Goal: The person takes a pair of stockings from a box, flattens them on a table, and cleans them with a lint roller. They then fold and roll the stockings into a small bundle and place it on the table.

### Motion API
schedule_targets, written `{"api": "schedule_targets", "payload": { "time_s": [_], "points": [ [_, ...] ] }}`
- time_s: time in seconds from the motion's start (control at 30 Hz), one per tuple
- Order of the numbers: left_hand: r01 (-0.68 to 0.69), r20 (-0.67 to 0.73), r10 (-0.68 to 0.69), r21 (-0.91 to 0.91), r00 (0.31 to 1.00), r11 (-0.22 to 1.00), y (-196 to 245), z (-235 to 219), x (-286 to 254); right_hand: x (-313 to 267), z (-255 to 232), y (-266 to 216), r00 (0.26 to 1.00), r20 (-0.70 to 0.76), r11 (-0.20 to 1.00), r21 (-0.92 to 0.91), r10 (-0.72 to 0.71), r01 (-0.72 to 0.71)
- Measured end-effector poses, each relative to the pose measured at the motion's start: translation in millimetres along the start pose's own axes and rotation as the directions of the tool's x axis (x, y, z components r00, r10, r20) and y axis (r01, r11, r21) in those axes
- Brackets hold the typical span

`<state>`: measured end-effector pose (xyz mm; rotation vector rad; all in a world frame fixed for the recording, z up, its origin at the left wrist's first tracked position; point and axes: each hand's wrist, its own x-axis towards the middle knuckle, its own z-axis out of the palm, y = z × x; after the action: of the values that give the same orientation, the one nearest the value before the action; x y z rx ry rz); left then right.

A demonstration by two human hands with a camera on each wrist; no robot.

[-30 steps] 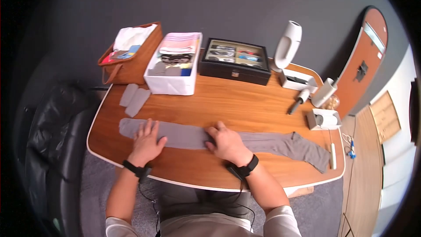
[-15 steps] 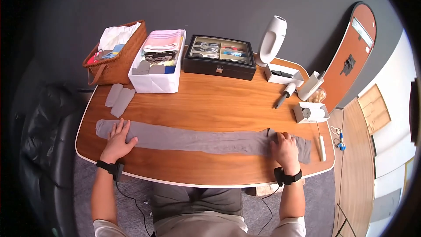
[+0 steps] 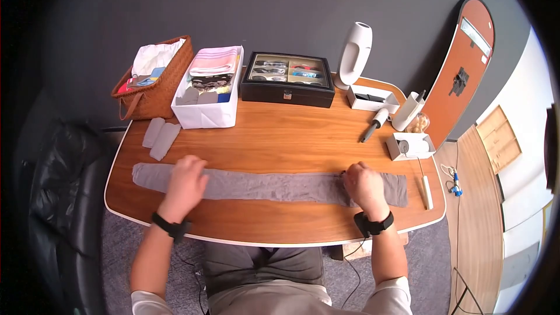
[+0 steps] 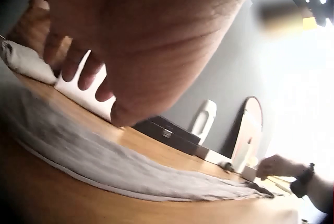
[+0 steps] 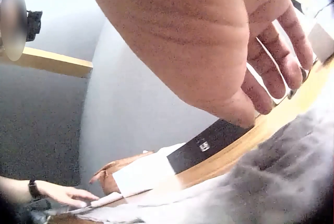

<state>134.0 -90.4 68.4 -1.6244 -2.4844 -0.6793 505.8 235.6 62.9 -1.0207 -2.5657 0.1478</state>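
And here's the long, flat grey fabric point(image 3: 265, 187), stretched from nearly nine to four o'clock on the white-edged brown wooden table point(image 3: 280, 140)! My left hand point(image 3: 185, 185) hovers at eight, open, fingers loose; my right hand point(image 3: 366, 188), at four (over the darker fold), looks relaxed and open too.

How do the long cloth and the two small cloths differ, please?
The long cloth stretches across most of the table, while the small cloths are short. The long cloth runs roughly side to side; the small cloths lie slanted. The long cloth is wrinkled, whereas the small cloths look smoother. All are grey.
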Motion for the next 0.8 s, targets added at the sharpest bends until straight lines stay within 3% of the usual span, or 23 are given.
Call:
{"api": "schedule_targets", "payload": {
  "time_s": [0.07, 0.13, 0.2, 0.23, 0.27, 0.33, 0.37, 0.57, 0.67, 0.8],
  "points": [
    [-0.195, -0.098, 0.179, -0.192, 0.979, 0.962, 56, 17, 17, 7, 14, -18, 0.994, 0.038, 0.992, 0.086, -0.100, 0.097],
    [-0.232, 0.039, 0.264, -0.362, 0.964, 0.903, 94, 49, 34, 8, 25, -37, 0.984, 0.084, 0.984, 0.099, -0.157, 0.148],
    [-0.332, 0.029, 0.371, -0.390, 0.928, 0.859, 129, 87, 50, 6, 38, -44, 0.967, 0.071, 0.967, 0.091, -0.246, 0.239],
    [-0.325, 0.068, 0.375, -0.376, 0.924, 0.868, 144, 100, 55, 4, 32, -50, 0.966, 0.152, 0.977, 0.040, -0.211, 0.207],
    [-0.320, 0.108, 0.381, -0.363, 0.918, 0.875, 153, 112, 59, 1, 30, -50, 0.965, 0.135, 0.974, 0.040, -0.225, 0.221],
    [-0.332, 0.136, 0.399, -0.354, 0.907, 0.874, 158, 127, 63, -5, 25, -46, 0.966, 0.104, 0.971, 0.041, -0.238, 0.235],
    [-0.315, 0.154, 0.386, -0.353, 0.909, 0.881, 160, 128, 63, -7, 19, -44, 0.957, 0.212, 0.980, 0.008, -0.196, 0.199],
    [-0.266, 0.235, 0.356, -0.340, 0.904, 0.902, 157, 119, 64, -17, 10, -38, 0.946, 0.303, 0.980, -0.120, -0.115, 0.158],
    [-0.270, 0.277, 0.348, -0.284, 0.896, 0.920, 158, 109, 62, -19, 17, -33, 0.947, 0.290, 0.982, -0.085, -0.139, 0.170],
    [-0.326, 0.291, 0.382, -0.222, 0.877, 0.919, 153, 115, 59, -26, 12, -15, 0.974, 0.158, 0.987, 0.010, -0.162, 0.162]
  ]
}}
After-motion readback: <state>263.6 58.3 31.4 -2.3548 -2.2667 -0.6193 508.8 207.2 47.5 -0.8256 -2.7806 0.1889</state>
